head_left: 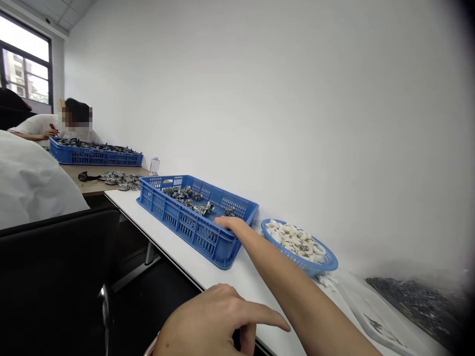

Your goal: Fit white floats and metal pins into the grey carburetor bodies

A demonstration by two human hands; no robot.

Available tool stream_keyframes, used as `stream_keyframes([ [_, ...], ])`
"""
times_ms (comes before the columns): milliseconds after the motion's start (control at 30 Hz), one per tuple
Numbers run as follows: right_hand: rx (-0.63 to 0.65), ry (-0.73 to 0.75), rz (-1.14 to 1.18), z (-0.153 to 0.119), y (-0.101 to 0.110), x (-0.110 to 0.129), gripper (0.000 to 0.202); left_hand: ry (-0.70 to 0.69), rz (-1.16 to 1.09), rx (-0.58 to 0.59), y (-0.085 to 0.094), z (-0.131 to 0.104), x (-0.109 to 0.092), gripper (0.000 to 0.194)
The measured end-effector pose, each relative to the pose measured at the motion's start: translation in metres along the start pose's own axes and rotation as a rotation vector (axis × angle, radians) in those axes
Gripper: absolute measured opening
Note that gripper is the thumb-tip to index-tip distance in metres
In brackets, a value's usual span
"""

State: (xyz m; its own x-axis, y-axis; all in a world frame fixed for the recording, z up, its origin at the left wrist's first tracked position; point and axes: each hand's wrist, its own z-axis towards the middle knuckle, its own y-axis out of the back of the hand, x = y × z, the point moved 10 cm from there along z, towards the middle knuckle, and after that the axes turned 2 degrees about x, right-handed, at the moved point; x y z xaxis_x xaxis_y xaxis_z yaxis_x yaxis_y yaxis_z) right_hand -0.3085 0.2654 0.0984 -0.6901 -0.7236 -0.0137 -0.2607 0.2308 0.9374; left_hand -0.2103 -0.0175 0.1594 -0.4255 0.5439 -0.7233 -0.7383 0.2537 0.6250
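My right hand (230,222) reaches over the near right corner of a blue plastic crate (178,212). Its fingers dip behind the rim, so whether they hold anything is hidden. Inside the crate lie small silvery metal parts (185,195), heaped mostly toward the left, with a few near my hand. Low in the middle of the view, my left hand (215,321) hovers in front of the white table's edge. Its index finger stretches out to the right and the other fingers bend beneath, partly hidden; nothing shows in it.
Right of the crate, a round blue basket (330,264) holds white, ring-like pieces. Farther right are a white tray (356,309) and a clear bag of dark small parts (415,301). Beyond stand a clear bottle (154,165), loose metal parts (124,179), another crate (96,157) and co-workers. A black chair (55,277) is left.
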Motion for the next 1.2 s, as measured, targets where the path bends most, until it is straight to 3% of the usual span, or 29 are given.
stream_keyframes([
  [100, 0.045, -0.01, -0.006, 0.004, -0.004, -0.002, 0.033, 0.075, 0.042, -0.021, 0.0, 0.001, 0.003, 0.043],
  [167, 0.008, 0.0, 0.005, 0.002, 0.001, -0.002, 0.029, 0.106, 0.073, -0.013, -0.003, 0.001, 0.006, 0.045],
  [333, -0.282, 0.095, 0.035, -0.026, 0.043, 0.0, 0.048, 0.078, 0.077, -0.065, -0.006, -0.001, 0.012, 0.051],
  [500, -0.612, 0.211, 0.089, -0.1, 0.094, -0.019, 0.048, 0.109, 0.115, -0.008, -0.009, 0.004, 0.011, 0.049],
  [633, -0.819, 0.264, 0.0, -0.183, 0.105, -0.041, 0.044, 0.075, 0.09, 0.083, -0.019, 0.009, 0.002, 0.044],
  [767, -0.884, 0.24, -0.009, -0.258, 0.076, -0.074, 0.039, 0.09, 0.031, 0.081, -0.025, 0.021, 0.008, 0.048],
  [967, -0.925, 0.15, 0.216, -0.333, -0.013, -0.124, 0.039, 0.006, -0.082, -0.246, -0.01, 0.08, 0.03, 0.035],
  [1100, -0.917, 0.051, 0.116, -0.361, -0.072, -0.13, 0.041, 0.008, -0.088, -0.204, -0.041, 0.126, 0.053, 0.049],
  [1200, -0.992, 0.021, -0.144, -0.38, -0.094, -0.116, 0.04, 0.031, -0.096, -0.106, -0.075, 0.146, 0.061, 0.062],
])
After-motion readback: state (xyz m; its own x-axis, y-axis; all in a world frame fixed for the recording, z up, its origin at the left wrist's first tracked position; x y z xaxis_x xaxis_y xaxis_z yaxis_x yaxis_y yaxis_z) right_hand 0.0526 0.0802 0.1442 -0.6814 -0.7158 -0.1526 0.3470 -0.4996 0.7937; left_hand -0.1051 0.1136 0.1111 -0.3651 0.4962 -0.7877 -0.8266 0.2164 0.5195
